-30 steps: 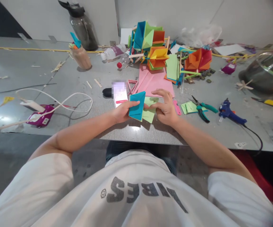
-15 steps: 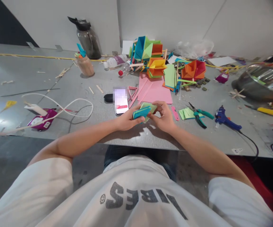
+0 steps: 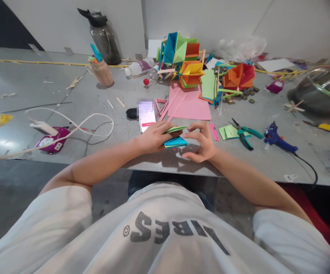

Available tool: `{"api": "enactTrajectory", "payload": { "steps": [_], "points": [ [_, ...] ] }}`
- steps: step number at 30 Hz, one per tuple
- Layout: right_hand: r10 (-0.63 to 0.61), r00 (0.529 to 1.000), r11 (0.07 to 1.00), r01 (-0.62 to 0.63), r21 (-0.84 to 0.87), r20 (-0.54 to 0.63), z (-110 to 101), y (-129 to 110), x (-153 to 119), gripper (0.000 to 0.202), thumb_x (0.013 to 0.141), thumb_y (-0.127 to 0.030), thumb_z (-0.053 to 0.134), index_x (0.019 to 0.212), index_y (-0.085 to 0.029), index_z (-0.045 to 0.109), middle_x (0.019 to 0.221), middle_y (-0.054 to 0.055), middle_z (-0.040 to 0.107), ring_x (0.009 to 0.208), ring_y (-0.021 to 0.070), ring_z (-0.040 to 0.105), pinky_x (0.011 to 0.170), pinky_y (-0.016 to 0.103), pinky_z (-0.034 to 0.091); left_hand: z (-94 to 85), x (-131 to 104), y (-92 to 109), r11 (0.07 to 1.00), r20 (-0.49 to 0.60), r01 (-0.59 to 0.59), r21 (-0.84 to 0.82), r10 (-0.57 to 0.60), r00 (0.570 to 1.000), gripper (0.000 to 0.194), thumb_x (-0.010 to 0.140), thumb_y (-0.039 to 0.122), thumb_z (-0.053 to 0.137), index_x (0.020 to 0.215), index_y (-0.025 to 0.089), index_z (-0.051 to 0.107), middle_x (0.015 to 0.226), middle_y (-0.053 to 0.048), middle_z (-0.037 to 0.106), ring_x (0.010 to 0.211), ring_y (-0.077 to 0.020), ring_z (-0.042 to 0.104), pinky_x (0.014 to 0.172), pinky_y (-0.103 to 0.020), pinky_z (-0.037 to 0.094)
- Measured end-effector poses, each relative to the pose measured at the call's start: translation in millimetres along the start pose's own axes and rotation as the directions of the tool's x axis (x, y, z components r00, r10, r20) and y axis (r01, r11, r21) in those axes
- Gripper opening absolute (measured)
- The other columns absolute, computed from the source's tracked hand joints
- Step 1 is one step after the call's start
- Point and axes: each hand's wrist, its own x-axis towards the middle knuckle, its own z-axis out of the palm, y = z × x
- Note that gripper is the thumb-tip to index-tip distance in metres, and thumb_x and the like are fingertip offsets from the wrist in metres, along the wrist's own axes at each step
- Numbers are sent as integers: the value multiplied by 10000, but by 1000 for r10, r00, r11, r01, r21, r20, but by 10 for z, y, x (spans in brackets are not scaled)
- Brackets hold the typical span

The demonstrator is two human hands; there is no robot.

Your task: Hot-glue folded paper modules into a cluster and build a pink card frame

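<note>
Within left hand (image 3: 154, 137), folded papers (image 3: 177, 142), blue, green

Bright blue paper (image 3: 177, 142) and light-green paper (image 3: 177, 129) catch my eye from afar against a grey tabletop (image 3: 82, 95), pink sheet (image 3: 195, 106), teal-and-black pliers (image 3: 252, 131) and a white T-shirt (image 3: 170, 203) printed with black lettering (image 3: 165, 230).

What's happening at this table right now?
Someone is working with folded paper, seated or standing at a cluttered table. The left hand holds a green folded paper and a blue folded paper. The right hand is open beside their free ends; whether it touches them is unclear. Pliers and a blue glue gun lie to the right, with colorful paper shapes standing behind.
</note>
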Motion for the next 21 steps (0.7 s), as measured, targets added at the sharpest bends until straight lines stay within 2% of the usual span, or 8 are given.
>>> {"api": "enactTrajectory", "payload": {
  "steps": [3, 4, 6, 10, 15, 18, 21],
  "points": [
    [106, 993, 992, -103, -66, 47, 30, -59, -20, 353, 996, -403, 865, 1342, -404, 792, 1358, 99, 683, 1167, 327, 739, 958, 566, 676, 73, -27, -9, 999, -6, 12, -49, -13, 1000, 498, 1009, 667, 868, 1329, 296, 952, 1378, -227, 795, 1273, -428, 745, 1157, -589, 581],
    [158, 986, 985, -153, -79, 52, 47, -68, -29, 301, 993, -360, 855, 1287, -404, 807, 1366, 94, 685, 1197, 336, 739, 1007, 590, 664, 97, -31, -6, 997, -7, 18, -81, -19, 1000, 516, 999, 695, 875, 1315, 295, 956, 1376, -224, 790, 1277, -431, 747, 1162, -591, 585],
    [211, 977, 974, -206, -95, 41, 79, -66, -45, 218, 994, -361, 851, 1208, -396, 824, 1361, 89, 686, 1233, 354, 729, 1070, 630, 632, 130, -29, 9, 987, -4, 24, -157, -25, 1000, 540, 966, 717, 910, 1299, 295, 960, 1361, -212, 783, 1275, -428, 752, 1180, -592, 592],
    [164, 985, 981, -167, -93, -47, 112, -23, -55, 155, 1040, -392, 818, 1195, -400, 813, 1346, 87, 682, 1225, 348, 700, 1037, 621, 615, 121, 3, 66, 959, 33, 51, -280, -43, 999, 601, 873, 648, 1022, 1349, 290, 943, 1355, -194, 777, 1300, -425, 754, 1229, -597, 595],
    [298, 955, 955, -298, -8, 0, 108, 15, -68, 155, 1077, -511, 788, 1116, -361, 796, 1353, 101, 661, 1269, 359, 675, 1044, 638, 622, 55, 12, 88, 869, 87, 68, -491, -30, 996, 671, 706, 572, 1145, 1271, 269, 946, 1350, -171, 795, 1371, -449, 748, 1312, -613, 566],
    [344, 938, 935, -346, 80, 30, 115, 8, -57, 190, 1134, -516, 709, 1102, -334, 753, 1388, 105, 663, 1315, 351, 683, 1064, 636, 632, 56, -22, 55, 842, 118, 152, -518, -106, 987, 685, 725, 551, 1138, 1314, 271, 927, 1252, -127, 829, 1247, -386, 776, 1201, -545, 624],
    [324, 946, 939, -324, 117, 14, 134, -15, -22, 157, 1164, -484, 688, 1249, -357, 728, 1395, 102, 677, 1310, 335, 698, 1078, 618, 642, 81, -36, 40, 844, 88, 212, -493, -194, 977, 771, 664, 566, 1176, 1318, 253, 915, 1202, -107, 842, 1136, -336, 773, 1117, -494, 638]
  ]
}}
